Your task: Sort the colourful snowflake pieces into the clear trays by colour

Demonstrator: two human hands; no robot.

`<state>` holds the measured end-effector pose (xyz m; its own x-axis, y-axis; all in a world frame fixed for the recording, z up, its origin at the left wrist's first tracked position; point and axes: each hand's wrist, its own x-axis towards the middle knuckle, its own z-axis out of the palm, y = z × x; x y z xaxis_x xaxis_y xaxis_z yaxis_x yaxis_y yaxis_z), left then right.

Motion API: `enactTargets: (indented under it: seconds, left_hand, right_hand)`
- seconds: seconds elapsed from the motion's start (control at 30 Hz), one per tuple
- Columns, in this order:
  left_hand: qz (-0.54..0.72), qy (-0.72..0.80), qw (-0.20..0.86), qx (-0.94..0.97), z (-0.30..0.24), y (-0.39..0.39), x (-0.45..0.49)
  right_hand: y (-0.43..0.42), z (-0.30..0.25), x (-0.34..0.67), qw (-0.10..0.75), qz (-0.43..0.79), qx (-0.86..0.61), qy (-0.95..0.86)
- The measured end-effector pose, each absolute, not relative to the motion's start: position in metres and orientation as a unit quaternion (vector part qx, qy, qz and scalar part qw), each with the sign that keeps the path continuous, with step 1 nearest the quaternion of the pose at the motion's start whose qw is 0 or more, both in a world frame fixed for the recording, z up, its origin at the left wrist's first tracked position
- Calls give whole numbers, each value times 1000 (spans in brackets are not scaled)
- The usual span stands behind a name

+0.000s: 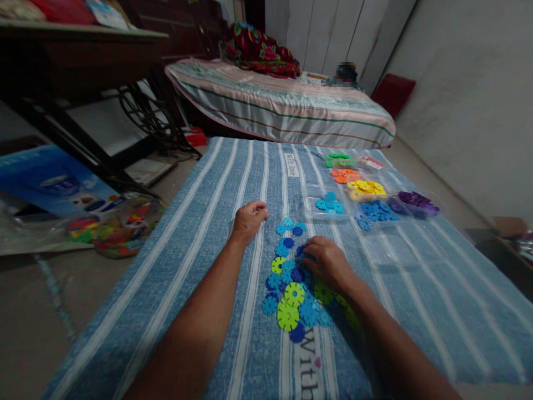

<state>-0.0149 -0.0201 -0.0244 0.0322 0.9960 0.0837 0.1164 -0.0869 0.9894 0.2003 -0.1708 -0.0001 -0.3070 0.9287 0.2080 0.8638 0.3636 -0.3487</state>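
A loose pile of notched plastic building discs [293,294] in light blue, dark blue and lime green lies on the striped cloth. My right hand [328,264] reaches over the pile's right side, its fingertips closed at a dark blue disc [300,251]. Left of the pile, my left hand [249,221] hovers with thumb and fingers pressed together; whatever is between them is hidden. Just past the pile stands a clear box [310,210] with some light blue discs [330,204] in it.
Sorted boxes at the right hold green discs [339,160], orange discs [345,175], yellow discs [368,188], blue discs [377,213] and purple discs [416,203]. A clear tray [391,244] sits nearer. Mixed bright pieces [125,225] lie in bags beyond the table's left edge. Another person [346,75] is by the bed.
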Motion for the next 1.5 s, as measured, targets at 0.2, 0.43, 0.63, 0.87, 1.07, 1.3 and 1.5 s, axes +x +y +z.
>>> enactTargets:
  seconds: [0.2,0.43,0.63,0.87,1.07,1.3,1.5]
  left_hand:
    - [479,501,455,559,-24,-21,-15]
    - [475,503,445,568,-24,-21,-15]
    - [476,504,445,566,-25,-21,-14]
    - [476,501,446,569,-26,-21,-15]
    - [473,504,447,568,-27,-19,-14]
    - [473,502,446,570,-27,-19,-14]
    - [474,503,446,569,-27,-20,-14]
  right_hand:
    - [-169,-6,202,173,51,-576,-797]
    - [-173,-4,202,176,65,-572,-798]
    - [-176,-6,202,177,73,-576,-795]
    - [-177,-11,202,179,38,-579,-795]
    - [-180,-11,202,182,22,-578,-795]
    - [-183,-12,202,175,-13,-585,-792]
    - [-185,-12,201,169,-35,-600,-781]
